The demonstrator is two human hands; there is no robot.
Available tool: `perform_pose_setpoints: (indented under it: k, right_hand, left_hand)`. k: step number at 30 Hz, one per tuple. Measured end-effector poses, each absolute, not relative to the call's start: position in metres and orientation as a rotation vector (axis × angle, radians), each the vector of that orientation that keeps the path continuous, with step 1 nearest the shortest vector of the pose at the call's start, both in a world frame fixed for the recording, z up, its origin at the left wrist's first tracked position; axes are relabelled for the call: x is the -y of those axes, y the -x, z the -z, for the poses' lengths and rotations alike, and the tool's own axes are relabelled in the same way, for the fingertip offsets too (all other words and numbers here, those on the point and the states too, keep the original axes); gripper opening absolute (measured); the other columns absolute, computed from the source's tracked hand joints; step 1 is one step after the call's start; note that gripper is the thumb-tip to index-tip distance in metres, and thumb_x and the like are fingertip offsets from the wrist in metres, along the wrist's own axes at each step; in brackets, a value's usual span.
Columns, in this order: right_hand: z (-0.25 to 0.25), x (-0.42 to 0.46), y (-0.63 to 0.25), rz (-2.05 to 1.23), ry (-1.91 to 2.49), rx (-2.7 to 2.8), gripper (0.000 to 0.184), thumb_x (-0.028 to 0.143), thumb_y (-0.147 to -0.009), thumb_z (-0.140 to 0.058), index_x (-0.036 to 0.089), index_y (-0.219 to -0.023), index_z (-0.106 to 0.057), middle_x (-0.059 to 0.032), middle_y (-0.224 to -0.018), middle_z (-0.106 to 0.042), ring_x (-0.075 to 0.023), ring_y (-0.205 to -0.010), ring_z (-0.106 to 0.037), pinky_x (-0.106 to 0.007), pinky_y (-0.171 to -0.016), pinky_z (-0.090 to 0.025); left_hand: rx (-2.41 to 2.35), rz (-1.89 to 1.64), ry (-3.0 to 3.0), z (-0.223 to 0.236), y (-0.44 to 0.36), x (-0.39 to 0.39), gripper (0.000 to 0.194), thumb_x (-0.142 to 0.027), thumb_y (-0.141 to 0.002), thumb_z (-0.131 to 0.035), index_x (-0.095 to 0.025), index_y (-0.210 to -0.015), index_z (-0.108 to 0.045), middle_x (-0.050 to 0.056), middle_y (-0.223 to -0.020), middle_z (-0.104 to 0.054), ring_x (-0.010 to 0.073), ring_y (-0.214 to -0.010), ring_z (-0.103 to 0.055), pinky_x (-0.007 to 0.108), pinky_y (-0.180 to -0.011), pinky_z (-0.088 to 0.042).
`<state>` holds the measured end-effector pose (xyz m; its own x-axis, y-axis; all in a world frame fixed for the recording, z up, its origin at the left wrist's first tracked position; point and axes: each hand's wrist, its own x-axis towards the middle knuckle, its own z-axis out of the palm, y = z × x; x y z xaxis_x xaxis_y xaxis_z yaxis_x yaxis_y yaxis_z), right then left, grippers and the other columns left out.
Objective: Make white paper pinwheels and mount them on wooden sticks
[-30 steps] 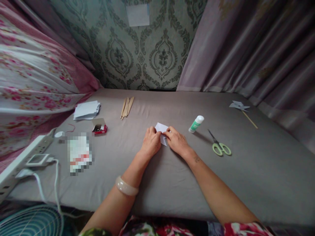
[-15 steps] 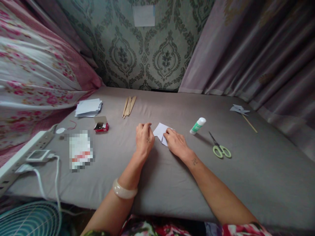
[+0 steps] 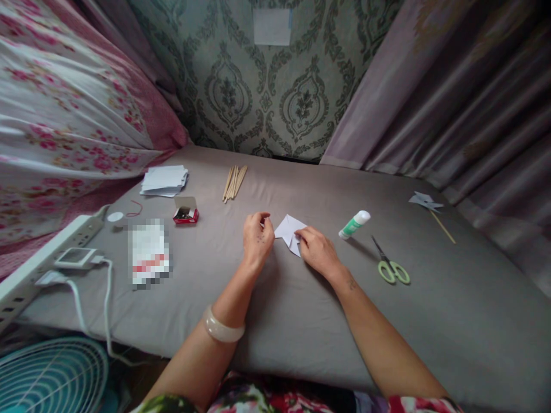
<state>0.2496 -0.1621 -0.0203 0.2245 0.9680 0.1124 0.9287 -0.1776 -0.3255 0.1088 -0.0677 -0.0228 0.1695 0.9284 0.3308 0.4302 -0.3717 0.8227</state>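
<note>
A small folded white paper [image 3: 286,229] with pointed flaps lies on the grey cloth in front of me. My right hand [image 3: 319,250] holds its right side, with thumb and fingertips at the edge. Just left of the paper, my left hand [image 3: 257,240] is raised a little with its fingers curled in; whatever may be between them is hidden. To the right stand a glue stick [image 3: 354,225] with a white cap and, farther over, green-handled scissors [image 3: 391,267] lying on the cloth.
At the back left are a stack of paper [image 3: 163,180], wooden sticks [image 3: 235,183] and an open red box [image 3: 186,215] of small dark items. A paper pinwheel [image 3: 426,201] on a stick lies far right. A power strip [image 3: 51,255] with cables lines the left edge.
My left hand has let go of the paper and drawn back to the left, fingers curled. My right hand stays on the paper. The whole view has shifted slightly.
</note>
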Motion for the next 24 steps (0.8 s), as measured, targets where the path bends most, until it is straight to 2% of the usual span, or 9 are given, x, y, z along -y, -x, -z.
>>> perform_pose_setpoints:
  k: [6,15,24]
  right_hand:
    - [0.02,0.1636,-0.2551,-0.118,2.13,1.688,0.035,0.011,-0.089,-0.04,0.019,-0.109,-0.068,-0.0081,-0.112,-0.065,-0.0206,-0.1,-0.06,-0.03,-0.086,-0.046]
    - [0.0183,0.16,-0.2512,-0.006,2.136,1.832,0.036,0.011,-0.088,-0.044,0.022,-0.11,-0.071,-0.0101,-0.111,-0.06,-0.0237,-0.103,-0.05,-0.036,-0.091,-0.041]
    - [0.0162,0.1563,-0.247,-0.01,2.224,1.906,0.034,0.015,-0.092,-0.043,0.023,-0.108,-0.072,-0.0098,-0.114,-0.06,-0.0243,-0.103,-0.046,-0.035,-0.089,-0.038]
  left_hand:
    - [-1.286,-1.127,-1.903,0.0201,-0.1081,0.0682,0.021,-0.02,-0.085,-0.048,-0.015,-0.093,-0.067,0.007,-0.086,-0.063,0.0165,-0.076,-0.058,0.032,-0.077,-0.048]
    - [-1.288,-1.117,-1.912,0.0208,-0.1087,0.0687,0.021,-0.021,-0.085,-0.049,-0.015,-0.092,-0.068,0.007,-0.084,-0.062,0.0162,-0.075,-0.058,0.031,-0.077,-0.048]
    - [-1.285,-1.112,-1.938,0.0223,-0.1096,0.0692,0.022,-0.02,-0.085,-0.049,-0.014,-0.092,-0.069,0.007,-0.082,-0.062,0.0162,-0.074,-0.058,0.031,-0.077,-0.048]
